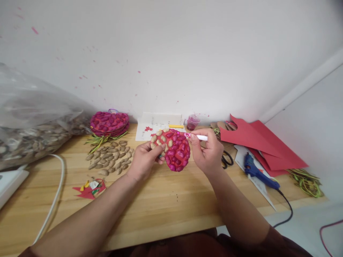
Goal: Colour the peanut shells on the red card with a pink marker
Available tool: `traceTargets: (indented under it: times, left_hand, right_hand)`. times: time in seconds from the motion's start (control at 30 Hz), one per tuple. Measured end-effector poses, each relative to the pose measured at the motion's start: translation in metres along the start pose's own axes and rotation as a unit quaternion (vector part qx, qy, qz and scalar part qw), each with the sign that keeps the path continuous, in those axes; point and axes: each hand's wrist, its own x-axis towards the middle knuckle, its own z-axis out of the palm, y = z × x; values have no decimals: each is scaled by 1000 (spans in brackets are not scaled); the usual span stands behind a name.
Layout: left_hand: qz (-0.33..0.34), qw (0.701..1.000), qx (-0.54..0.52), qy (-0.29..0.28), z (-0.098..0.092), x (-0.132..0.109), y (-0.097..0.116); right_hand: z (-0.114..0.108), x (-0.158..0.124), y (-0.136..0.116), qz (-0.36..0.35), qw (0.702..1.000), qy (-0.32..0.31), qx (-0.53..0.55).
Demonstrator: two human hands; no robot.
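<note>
My left hand is closed on the left edge of a red disc covered with peanuts. Magenta paint coats the peanuts on its right and lower parts, while those at the upper left are still bare tan. In my right hand is a white-handled paintbrush, pinched between the fingers. Its pink-stained tip touches or nearly touches the disc's upper right edge. Loose peanuts lie on the table left of my left hand.
Magenta peanut discs are stacked at the back left, near a plastic bag of peanuts. A cup of magenta paint stands by the wall. Scissors, a blue glue gun and red sheets lie to the right.
</note>
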Motion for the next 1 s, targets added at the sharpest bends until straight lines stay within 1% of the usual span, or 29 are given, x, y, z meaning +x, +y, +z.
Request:
traceTargets:
  times: [0.17, 0.3, 0.4, 0.57, 0.73, 0.83, 1.0]
  left_hand:
    - [1, 1000, 3, -3, 0, 0, -1]
    - [6, 1000, 10, 5, 0, 1, -2]
    - [8, 1000, 24, 3, -1, 1, -1]
    - [21, 996, 83, -14, -2, -1, -2]
    - [37, 994, 105, -10, -2, -2, 0]
    - [42, 990, 137, -16, -3, -2, 2]
    - [90, 972, 218, -7, -4, -4, 2]
  right_hand:
    - [0, 0, -1, 0, 1000, -4, 16]
    - [-1, 2, -2, -8, 1000, 1, -8]
    - [-1, 1, -2, -17, 1000, 1, -2]
    - [1, -1, -2, -52, 998, -25, 7]
    - [1, 0, -2, -71, 997, -38, -16]
    - [0, 2, -3, -87, 995, -42, -20]
    - [0, 2, -5, -110, 992, -51, -39]
